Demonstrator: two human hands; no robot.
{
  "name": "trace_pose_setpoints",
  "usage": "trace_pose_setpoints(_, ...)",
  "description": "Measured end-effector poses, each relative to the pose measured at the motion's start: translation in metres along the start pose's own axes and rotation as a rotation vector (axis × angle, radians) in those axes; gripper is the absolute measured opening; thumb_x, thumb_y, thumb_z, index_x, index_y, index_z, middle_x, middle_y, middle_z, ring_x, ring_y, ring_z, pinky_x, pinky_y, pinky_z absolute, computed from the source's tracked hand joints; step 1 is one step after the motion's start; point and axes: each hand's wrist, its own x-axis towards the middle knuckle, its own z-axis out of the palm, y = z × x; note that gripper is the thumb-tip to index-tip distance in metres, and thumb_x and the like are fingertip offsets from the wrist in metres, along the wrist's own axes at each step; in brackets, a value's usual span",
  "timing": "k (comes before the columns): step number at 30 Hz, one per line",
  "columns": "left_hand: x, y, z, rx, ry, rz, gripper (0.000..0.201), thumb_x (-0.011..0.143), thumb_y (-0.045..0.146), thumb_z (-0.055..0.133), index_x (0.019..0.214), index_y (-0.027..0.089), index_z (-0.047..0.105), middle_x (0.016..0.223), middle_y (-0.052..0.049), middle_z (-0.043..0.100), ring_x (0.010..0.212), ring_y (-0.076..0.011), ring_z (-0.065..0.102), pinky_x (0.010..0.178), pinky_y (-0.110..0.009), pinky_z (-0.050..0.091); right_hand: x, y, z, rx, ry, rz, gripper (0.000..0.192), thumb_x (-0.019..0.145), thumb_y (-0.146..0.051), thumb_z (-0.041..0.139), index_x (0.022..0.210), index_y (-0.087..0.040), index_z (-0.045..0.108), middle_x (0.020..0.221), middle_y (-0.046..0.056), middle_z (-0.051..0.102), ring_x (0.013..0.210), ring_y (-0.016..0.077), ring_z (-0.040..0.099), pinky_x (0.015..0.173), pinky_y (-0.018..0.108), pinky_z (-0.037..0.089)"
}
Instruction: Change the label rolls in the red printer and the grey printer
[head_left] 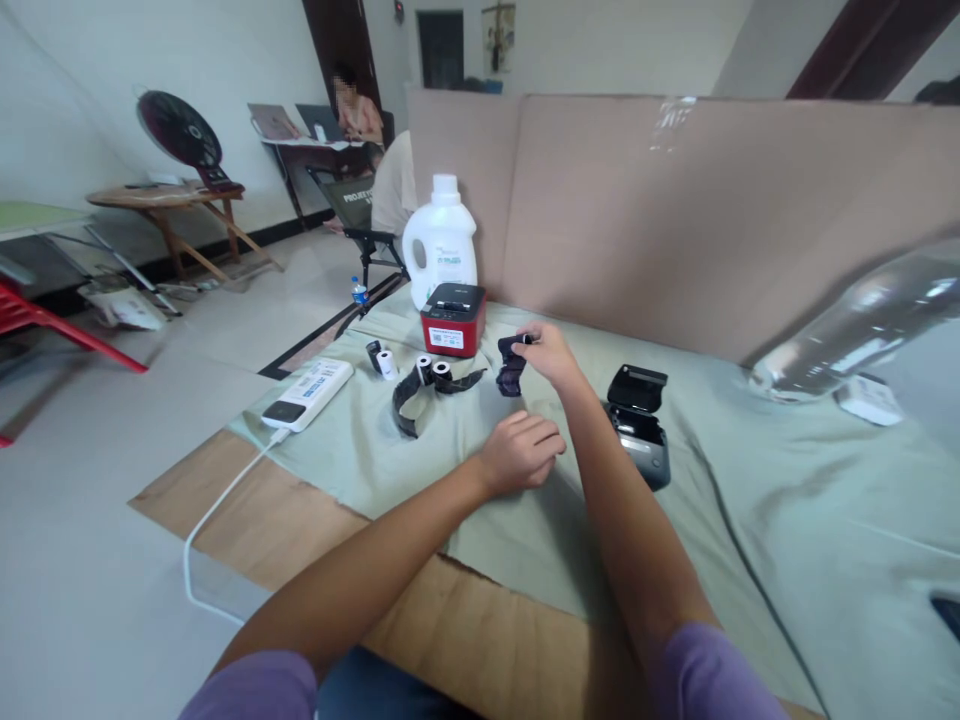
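My right hand (547,352) pinches a dark, curled paper strip (511,368) that hangs down over the cloth. Nearer to me, my left hand (523,452) is closed with curled fingers; whatever may be inside is hidden. Left of the hands lie small paper rolls, one with a white side (386,365), and a long black paper strip (406,402) curls out beside them. Behind these stands a red and black printer (454,320). A small black printer (641,440) with its lid raised sits to the right, partly covered by my right forearm.
A white jug (444,245) stands behind the red printer. A white power bank (309,395) with a cable (217,510) lies at the left. Cardboard (675,220) walls the back. At the right are a clear plastic cylinder (847,310) and a white box (870,398). A person (360,118) sits far back.
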Motion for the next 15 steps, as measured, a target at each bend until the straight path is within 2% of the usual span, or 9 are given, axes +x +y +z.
trace_pose_setpoints(2,-0.001,-0.002,0.001,-0.018,0.020,-0.019,0.016,0.087,0.013,0.048,0.086,0.020,0.063,0.085,-0.005,0.068,0.078,-0.0188,0.059,0.071,-0.035,0.038,-0.016,0.001,-0.031,0.144,0.004,-0.016,0.027,0.071,-0.022,0.068,0.097,-0.017,0.067,0.087,0.002,0.070,0.069,0.0139,0.060,0.067,0.027,0.049)
trace_pose_setpoints(5,-0.003,-0.005,0.002,-0.092,0.138,-0.110,0.012,0.083,0.012,0.050,0.084,0.020,0.058,0.083,-0.005,0.067,0.077,-0.0190,0.059,0.072,-0.034,0.042,-0.051,0.007,-0.083,0.278,-0.019,-0.048,0.029,0.070,-0.033,0.074,0.094,-0.017,0.067,0.086,0.004,0.070,0.064,0.0131,0.058,0.063,0.028,0.047)
trace_pose_setpoints(9,0.001,-0.001,0.008,-0.207,0.252,-0.195,0.005,0.084,0.017,0.053,0.086,0.021,0.053,0.082,-0.004,0.063,0.075,-0.0183,0.060,0.072,-0.032,0.047,-0.089,0.032,-0.145,0.266,-0.021,0.041,0.034,0.072,-0.043,0.075,0.093,-0.016,0.068,0.081,0.005,0.072,0.071,0.0170,0.062,0.066,0.029,0.048)
trace_pose_setpoints(12,0.016,0.005,0.016,-0.238,0.225,-0.252,0.013,0.086,0.024,0.058,0.098,0.021,0.055,0.088,-0.004,0.064,0.077,-0.0184,0.062,0.075,-0.032,0.050,-0.098,0.056,-0.173,0.158,-0.108,0.121,0.024,0.072,-0.034,0.075,0.087,-0.017,0.067,0.077,0.003,0.072,0.071,0.0172,0.063,0.067,0.028,0.048)
trace_pose_setpoints(15,0.040,0.013,0.027,-0.287,0.120,-0.252,0.038,0.086,0.028,0.064,0.121,0.018,0.055,0.109,-0.009,0.065,0.099,-0.0225,0.064,0.088,-0.036,0.052,-0.099,0.072,-0.183,-0.023,-0.223,0.159,0.013,0.074,-0.021,0.072,0.085,-0.018,0.065,0.077,0.002,0.072,0.071,0.0167,0.065,0.068,0.027,0.049)
